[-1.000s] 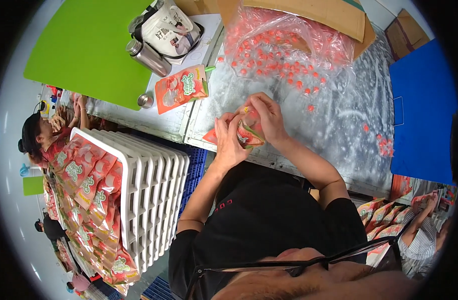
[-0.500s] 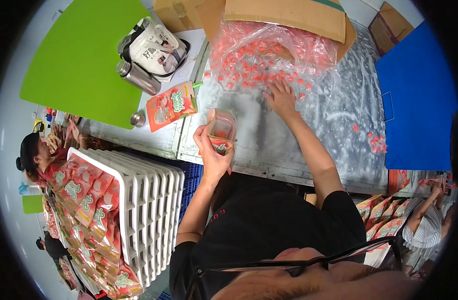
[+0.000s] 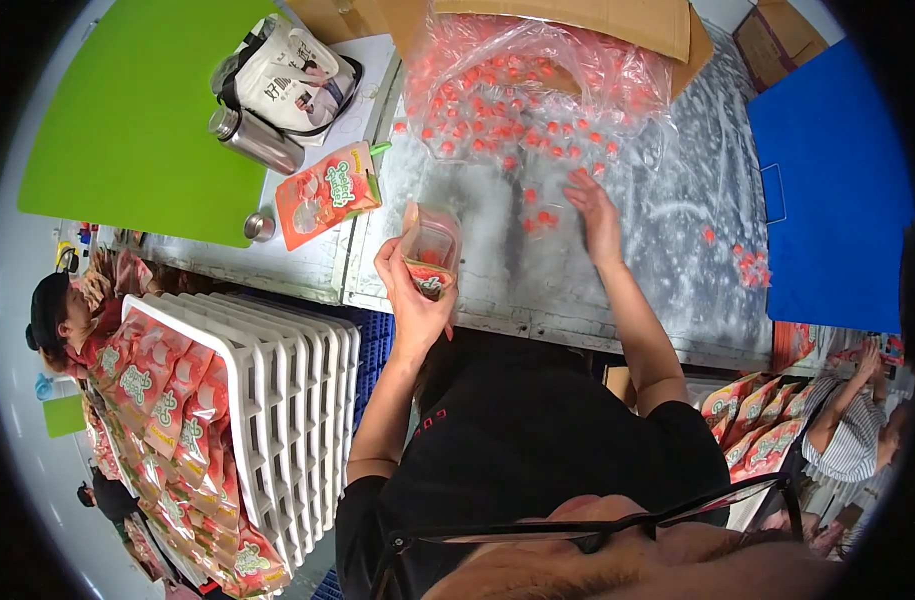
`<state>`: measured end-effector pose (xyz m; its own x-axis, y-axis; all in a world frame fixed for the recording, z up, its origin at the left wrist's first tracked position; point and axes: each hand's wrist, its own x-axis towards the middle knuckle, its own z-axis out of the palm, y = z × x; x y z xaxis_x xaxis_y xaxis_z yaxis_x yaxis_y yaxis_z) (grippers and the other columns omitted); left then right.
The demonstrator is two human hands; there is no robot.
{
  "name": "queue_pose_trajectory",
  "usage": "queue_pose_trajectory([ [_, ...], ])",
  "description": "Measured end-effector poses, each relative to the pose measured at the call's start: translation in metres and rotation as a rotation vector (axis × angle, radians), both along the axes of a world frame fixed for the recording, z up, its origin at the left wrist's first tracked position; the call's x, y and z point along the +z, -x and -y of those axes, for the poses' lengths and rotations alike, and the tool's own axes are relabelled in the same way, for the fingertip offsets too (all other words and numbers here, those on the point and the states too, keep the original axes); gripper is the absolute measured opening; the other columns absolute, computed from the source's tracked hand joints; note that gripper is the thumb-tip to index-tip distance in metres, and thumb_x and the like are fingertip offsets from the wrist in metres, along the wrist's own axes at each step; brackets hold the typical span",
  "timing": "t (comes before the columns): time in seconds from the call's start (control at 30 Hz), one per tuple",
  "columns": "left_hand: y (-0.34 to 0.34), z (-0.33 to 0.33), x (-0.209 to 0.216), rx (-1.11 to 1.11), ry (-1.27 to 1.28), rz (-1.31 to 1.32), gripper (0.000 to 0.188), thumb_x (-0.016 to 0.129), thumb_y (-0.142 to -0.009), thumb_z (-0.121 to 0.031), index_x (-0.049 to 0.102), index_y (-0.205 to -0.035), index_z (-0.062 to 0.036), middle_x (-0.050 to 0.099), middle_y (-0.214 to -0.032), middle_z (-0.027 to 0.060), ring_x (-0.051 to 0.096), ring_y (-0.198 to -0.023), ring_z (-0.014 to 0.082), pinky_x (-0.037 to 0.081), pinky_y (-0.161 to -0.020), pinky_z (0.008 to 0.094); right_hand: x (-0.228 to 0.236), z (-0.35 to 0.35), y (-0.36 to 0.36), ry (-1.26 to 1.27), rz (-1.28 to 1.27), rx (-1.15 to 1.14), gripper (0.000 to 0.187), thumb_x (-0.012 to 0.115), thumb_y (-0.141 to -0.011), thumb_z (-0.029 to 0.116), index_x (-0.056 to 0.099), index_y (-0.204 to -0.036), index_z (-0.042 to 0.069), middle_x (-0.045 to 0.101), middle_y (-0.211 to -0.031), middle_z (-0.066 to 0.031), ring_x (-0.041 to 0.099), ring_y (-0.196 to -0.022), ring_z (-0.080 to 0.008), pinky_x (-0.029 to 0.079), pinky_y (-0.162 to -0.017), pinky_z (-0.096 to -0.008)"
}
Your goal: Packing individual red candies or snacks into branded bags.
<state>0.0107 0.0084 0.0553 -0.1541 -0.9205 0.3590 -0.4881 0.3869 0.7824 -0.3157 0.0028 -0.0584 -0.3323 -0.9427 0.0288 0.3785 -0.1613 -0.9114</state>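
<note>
My left hand (image 3: 414, 312) is wrapped round a red stand-up pouch (image 3: 435, 250), held upright at the front edge of the table with its mouth spread and a clear side showing. Some red pieces appear to be inside it. My right hand (image 3: 597, 218) hovers at or just above the metal table, fingers stretched and slightly apart, with nothing seen in them. Left of its fingertips lies a small group of red, clear-wrapped pieces (image 3: 542, 218). Many more such pieces (image 3: 487, 120) are scattered beyond, before a clear plastic bag (image 3: 622, 95) spilling from a cardboard box (image 3: 567, 22).
A filled red pouch (image 3: 327, 195), a steel bottle (image 3: 257, 140), its cap (image 3: 259, 228) and a white bag (image 3: 292, 80) stand at left. Stacked white crates (image 3: 307, 400) hold pouches. A blue panel (image 3: 837, 190) bounds the right. Other people work at both sides.
My right hand has drawn back from the pile and to the right, and a few red pieces now lie nearer me. The left hand keeps its hold on the pouch.
</note>
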Motion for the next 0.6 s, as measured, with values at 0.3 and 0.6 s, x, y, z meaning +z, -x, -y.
queue_pose_trajectory([
  [0.3,-0.002,-0.003,-0.001,-0.021,-0.002,0.008,0.079,0.074,-0.067,0.001,0.040,-0.138,-0.0018,0.037,-0.130,0.0211,0.041,-0.123,0.0385,0.041,-0.103,0.0442,-0.006,0.001,0.025,-0.187,-1.584,-0.175,0.042,0.061,-0.096,0.034,0.061,-0.135,0.018,0.048,-0.149,-0.0089,0.034,-0.142,-0.0375,0.023,-0.117,-0.0534],
  [0.6,-0.002,-0.001,-0.005,-0.017,-0.015,0.016,0.078,0.073,-0.067,0.001,0.041,-0.138,-0.0019,0.037,-0.131,0.0209,0.041,-0.124,0.0384,0.040,-0.104,0.0439,0.011,-0.021,-0.010,-0.112,-1.430,0.014,0.057,0.072,-0.086,0.038,0.058,-0.137,0.018,0.043,-0.152,-0.0080,0.030,-0.145,-0.0354,0.013,-0.119,-0.0575],
])
